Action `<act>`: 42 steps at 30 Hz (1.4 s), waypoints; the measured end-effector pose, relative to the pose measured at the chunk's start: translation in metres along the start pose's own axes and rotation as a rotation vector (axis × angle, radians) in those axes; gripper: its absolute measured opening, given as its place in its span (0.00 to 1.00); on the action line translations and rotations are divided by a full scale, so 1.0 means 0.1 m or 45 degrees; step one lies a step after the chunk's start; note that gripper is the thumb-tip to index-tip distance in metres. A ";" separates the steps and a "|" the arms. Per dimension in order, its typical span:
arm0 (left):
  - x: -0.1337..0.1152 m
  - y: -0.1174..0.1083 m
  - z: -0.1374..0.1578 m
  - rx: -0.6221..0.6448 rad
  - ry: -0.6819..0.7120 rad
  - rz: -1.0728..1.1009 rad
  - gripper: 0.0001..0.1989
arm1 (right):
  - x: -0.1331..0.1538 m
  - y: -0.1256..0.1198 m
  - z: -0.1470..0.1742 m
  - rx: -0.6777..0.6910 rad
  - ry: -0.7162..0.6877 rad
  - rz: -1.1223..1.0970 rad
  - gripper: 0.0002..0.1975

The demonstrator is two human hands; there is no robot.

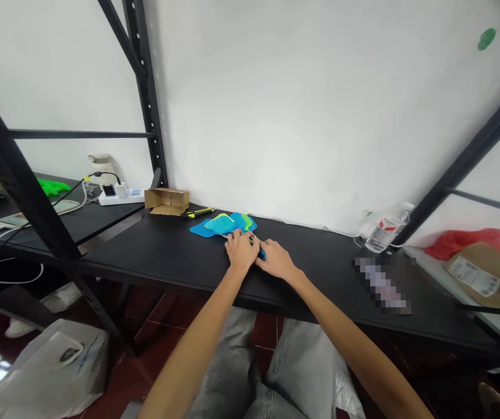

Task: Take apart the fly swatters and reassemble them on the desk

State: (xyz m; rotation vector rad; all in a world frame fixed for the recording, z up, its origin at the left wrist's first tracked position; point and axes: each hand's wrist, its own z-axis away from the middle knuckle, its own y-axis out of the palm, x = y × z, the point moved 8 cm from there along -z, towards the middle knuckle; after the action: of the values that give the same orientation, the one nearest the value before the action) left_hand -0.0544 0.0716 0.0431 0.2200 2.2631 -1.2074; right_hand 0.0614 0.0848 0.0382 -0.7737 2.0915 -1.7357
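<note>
My left hand (241, 250), with a ring on one finger, is closed with its fingers bent down at the middle of the black table. My right hand (278, 260) meets it there, fingers also curled. A small blue piece (262, 254) shows between the two hands; most of it is covered, so its kind is unclear. A bit of yellow-green and a thin pale edge peek out by the left fingertips. Just beyond them lies a fanned pile of flat blue and green pieces (220, 223) with rounded outlines. Behind the pile is a yellow-and-black utility knife (199, 213).
An opened cardboard box (167, 202) stands at the table's back left, near a white power strip (121, 196). At the right are a clear bottle (387, 228) and a blurred-out object (383, 284). Black metal posts (147, 87) frame the table (145, 250); a wall closes the back.
</note>
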 end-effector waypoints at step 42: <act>0.63 -0.31 0.05 0.808 0.224 -0.416 0.41 | -0.99 0.03 0.15 -0.431 0.188 -0.644 0.15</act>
State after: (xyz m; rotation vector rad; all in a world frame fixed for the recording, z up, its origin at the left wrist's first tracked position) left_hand -0.1165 0.0424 0.0290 0.1997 2.0363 -2.1381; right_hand 0.1490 0.1311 0.0220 -1.4138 2.4864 -1.7262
